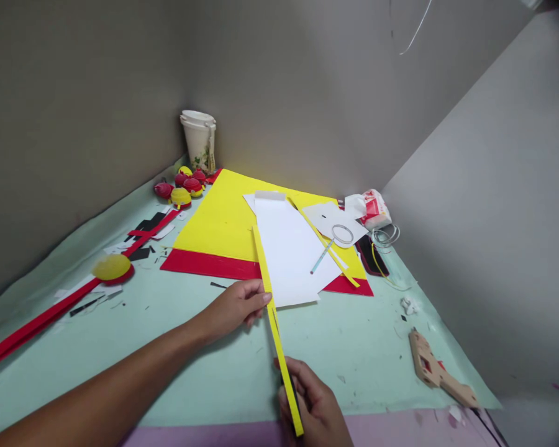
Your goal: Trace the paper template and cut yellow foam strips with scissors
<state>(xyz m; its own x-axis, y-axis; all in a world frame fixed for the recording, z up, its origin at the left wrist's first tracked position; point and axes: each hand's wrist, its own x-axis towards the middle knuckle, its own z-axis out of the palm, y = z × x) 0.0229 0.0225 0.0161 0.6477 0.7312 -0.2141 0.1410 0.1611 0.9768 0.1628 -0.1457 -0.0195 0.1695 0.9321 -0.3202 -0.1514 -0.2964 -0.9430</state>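
A long narrow yellow strip (263, 261) runs from the white paper down towards the front edge. My left hand (242, 304) is closed, pinching the strip near its middle between thumb and fingers. Lower down, my right hand (314, 406) is closed around a dark-handled tool that looks like scissors (294, 397), mostly hidden behind the strip and fingers. A thin blade-like edge shows along the strip between the hands. Beyond the left hand lie white paper sheets (289, 254) on a large yellow sheet (214, 223) with a red sheet (205, 264) under it.
A glue gun (431, 366) lies at right. A ring on a thin stick (342, 234) rests on the papers, near a dark phone-like object (371, 256). At left are a red strip (51, 316) with a yellow disc (114, 268), small red-and-yellow pieces (192, 186) and a white bucket (198, 136).
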